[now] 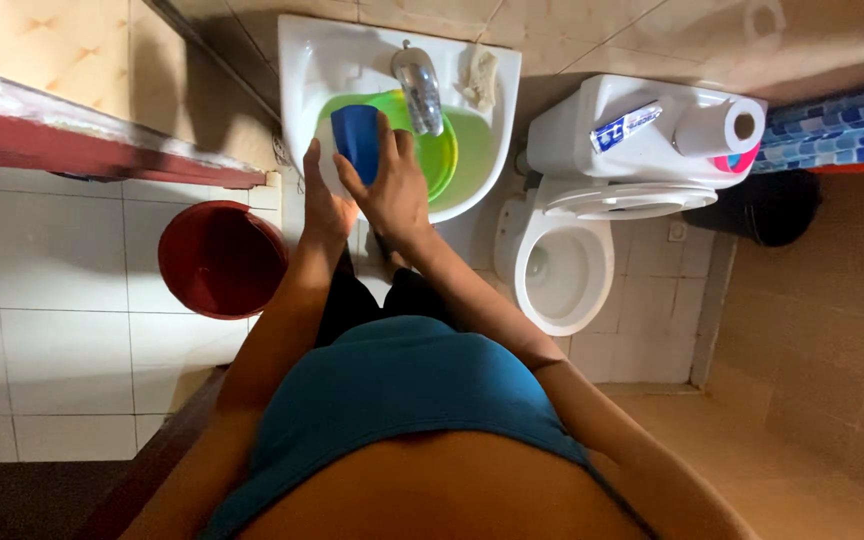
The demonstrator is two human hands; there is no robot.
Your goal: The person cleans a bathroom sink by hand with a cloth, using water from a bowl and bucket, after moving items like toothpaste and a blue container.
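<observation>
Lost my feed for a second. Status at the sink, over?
Right hand gripping blue cup over sink. Left hand open beside it. Green plates in basin; tap close above cup.

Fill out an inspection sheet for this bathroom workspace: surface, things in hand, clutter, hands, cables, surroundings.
Surface: white ceramic washbasin with a chrome tap, mounted on a tiled wall.
Things in hand: blue plastic cup held over green plastic plates lying in the basin.
Clutter: pale cloth on the basin rim; toothpaste tube and white paper roll on the toilet cistern.
Hands: right hand grips the cup; left hand rests at the basin's front edge, holding nothing visible.
Cables: nothing seen.
Surroundings: white toilet bowl, red round bucket, black bin, white floor tiles.
</observation>
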